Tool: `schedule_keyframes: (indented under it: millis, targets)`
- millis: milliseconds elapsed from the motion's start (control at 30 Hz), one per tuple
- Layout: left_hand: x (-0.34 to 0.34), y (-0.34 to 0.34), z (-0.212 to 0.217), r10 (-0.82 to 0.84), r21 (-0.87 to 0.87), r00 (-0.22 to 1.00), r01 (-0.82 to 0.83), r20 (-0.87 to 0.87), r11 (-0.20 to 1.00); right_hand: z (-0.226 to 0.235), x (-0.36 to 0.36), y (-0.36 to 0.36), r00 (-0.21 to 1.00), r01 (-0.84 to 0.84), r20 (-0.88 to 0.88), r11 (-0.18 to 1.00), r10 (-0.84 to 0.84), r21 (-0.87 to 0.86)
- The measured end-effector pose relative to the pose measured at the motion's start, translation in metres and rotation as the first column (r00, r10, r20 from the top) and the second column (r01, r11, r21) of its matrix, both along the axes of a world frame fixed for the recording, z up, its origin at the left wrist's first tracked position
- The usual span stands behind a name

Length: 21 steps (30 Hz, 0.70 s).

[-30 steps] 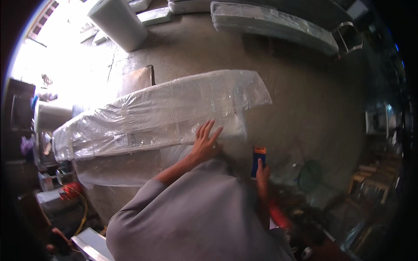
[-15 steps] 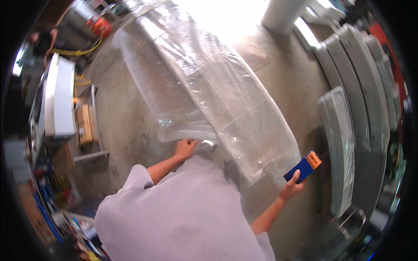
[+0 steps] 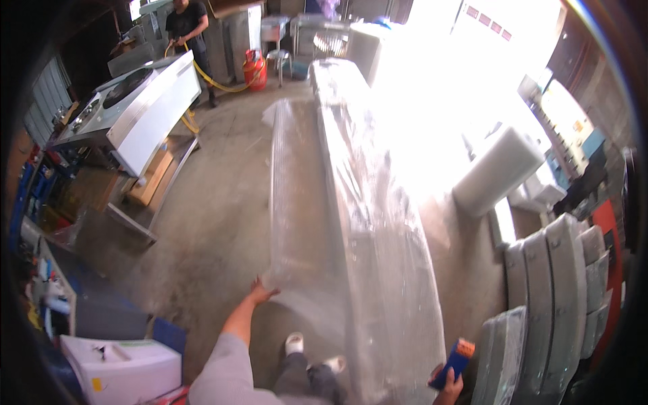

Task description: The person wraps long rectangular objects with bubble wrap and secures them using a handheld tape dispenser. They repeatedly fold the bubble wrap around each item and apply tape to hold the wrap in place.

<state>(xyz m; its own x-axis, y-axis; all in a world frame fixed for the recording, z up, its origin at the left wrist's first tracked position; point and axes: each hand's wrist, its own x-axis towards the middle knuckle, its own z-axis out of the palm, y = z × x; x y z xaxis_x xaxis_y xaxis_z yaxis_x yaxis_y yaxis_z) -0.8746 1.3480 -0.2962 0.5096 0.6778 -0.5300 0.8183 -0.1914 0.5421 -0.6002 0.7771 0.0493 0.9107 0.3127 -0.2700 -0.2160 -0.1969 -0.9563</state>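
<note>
A long piece wrapped in clear plastic and bubble wrap (image 3: 381,256) stretches away in front of me. Along its left side hangs a loose sheet of bubble wrap (image 3: 297,202), its near edge blurred. My left hand (image 3: 262,291) is at that sheet's near left corner, fingers apart; whether it touches the film is unclear. Beside the wrapped piece's near right end, my right hand (image 3: 448,387) grips a small blue box with an orange end (image 3: 455,364), held upright.
A large bubble wrap roll (image 3: 499,169) stands right, beyond stacked grey panels (image 3: 563,283). At left are a steel stove unit (image 3: 152,115) on a low frame and a white box (image 3: 125,368). Far back, a person (image 3: 187,27) holds a yellow hose near a red gas cylinder (image 3: 254,69).
My view has lifted and turned, showing more of the room. The left hand's fingers, earlier curled at the wrap's corner, are now spread. The right hand still holds the blue box.
</note>
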Motion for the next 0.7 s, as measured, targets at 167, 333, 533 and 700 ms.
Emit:
schedule_keyframes:
  millis: [167,333,533,700]
  targets:
    - [-0.006,-0.043,-0.025,0.485,-0.487,0.725,-0.234,0.489,0.841,-0.014,-0.005,-0.013,0.946,0.324,0.108,0.864,-0.306,-0.386]
    - [-0.051,-0.109,0.075,0.806,-0.651,0.439,-0.485,0.396,0.584,-0.010,0.004,-0.007,0.930,0.366,0.060,0.906,-0.361,-0.215]
    - [-0.105,-0.130,0.177,0.466,-0.510,0.636,-0.130,0.616,0.851,-0.011,0.036,0.015,0.972,0.227,0.031,0.901,-0.232,-0.371]
    - [-0.082,-0.228,0.185,0.264,-0.201,0.880,-0.198,0.394,0.959,-0.023,0.064,0.026,0.989,0.145,0.018,0.985,-0.144,-0.091]
